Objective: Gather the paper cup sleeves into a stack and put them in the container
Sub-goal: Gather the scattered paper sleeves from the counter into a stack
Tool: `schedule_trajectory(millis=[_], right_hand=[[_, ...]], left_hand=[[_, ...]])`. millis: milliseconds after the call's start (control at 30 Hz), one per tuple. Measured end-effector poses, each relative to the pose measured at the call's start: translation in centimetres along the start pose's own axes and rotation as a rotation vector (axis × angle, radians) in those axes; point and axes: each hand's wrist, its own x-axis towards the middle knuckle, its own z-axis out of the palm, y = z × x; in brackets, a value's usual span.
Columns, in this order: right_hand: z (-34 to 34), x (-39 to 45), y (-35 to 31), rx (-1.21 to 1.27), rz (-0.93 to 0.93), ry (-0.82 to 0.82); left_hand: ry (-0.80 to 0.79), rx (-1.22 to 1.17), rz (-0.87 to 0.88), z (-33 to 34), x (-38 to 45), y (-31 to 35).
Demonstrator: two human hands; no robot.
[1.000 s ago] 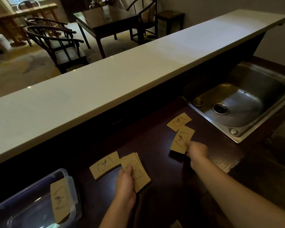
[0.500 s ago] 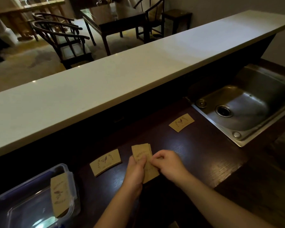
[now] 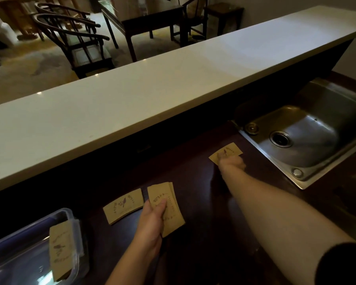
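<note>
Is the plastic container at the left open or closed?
Open: the container shows no lid, and one sleeve leans over its rim.

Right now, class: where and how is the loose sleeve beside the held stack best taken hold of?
The loose sleeve lies flat on the dark counter. Pinch its near long edge from the front, thumb sliding underneath; the face offers no grip.

dim; white ledge brightest; right hand motion-blurred; edges bowed
</note>
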Motion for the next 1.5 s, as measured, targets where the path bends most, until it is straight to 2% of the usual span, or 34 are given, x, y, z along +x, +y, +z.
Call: schedule_trajectory(millis=[100,200,300,433,567,700,767,833,967,1233,1333,1400,1500], right_hand=[[0.9,0.6,-1.8,-0.287,-0.067,0.018],[1.4,1.2,-2.7,-0.38,-0.096,0.023],[1.5,2.0,-3.2,-0.344,-0.053,-0.009],[0.9,2.8,-2.0,-0.009,-0.062,-0.053],[-0.7,0.6,-0.5,0.323,-0.087,-0.23],[-1.3,-5.6,2.7,0.466,-0.148,-0.655],[-1.6,-9.4,4.7,0.382,-0.249,-0.821],[-1.9,-12.5,6.0,0.247,-0.354,-0.907],[-1.3,-16.0,6.9,0.054,-0.492,-0.896],[0.5,-16.5,7.2,-0.218,-0.792,-0.617],[0.9,-15.8,6.4,-0.213,-1.011,-0.728],[1.4,-15.8,5.9,-0.297,-1.168,-0.857],[3.0,-16.1,6.2,-0.477,-1.391,-0.853]], left_hand=[[0.008,-0.001,0.02,-0.9,-0.1,0.3],[0.058,0.002,0.04,-2.1,0.1,0.6],[0.103,0.007,0.057,-2.8,0.4,0.9],[0.129,0.018,0.058,-2.6,0.3,1.2],[0.127,0.009,0.04,-1.7,0.2,1.1],[0.144,0.006,-0.019,-1.0,0.3,0.9],[0.15,-0.008,-0.052,-0.6,0.3,0.8],[0.136,-0.062,-0.091,-0.3,0.1,0.7],[0.089,-0.073,-0.073,-0.3,-0.6,0.3],[-0.017,0.293,0.114,-3.1,-2.3,0.3],[-0.107,0.556,0.224,-4.8,-2.6,1.1],[-0.18,0.855,0.357,-5.9,-2.6,1.4],[-0.12,1.332,0.514,-7.4,-2.4,1.4]])
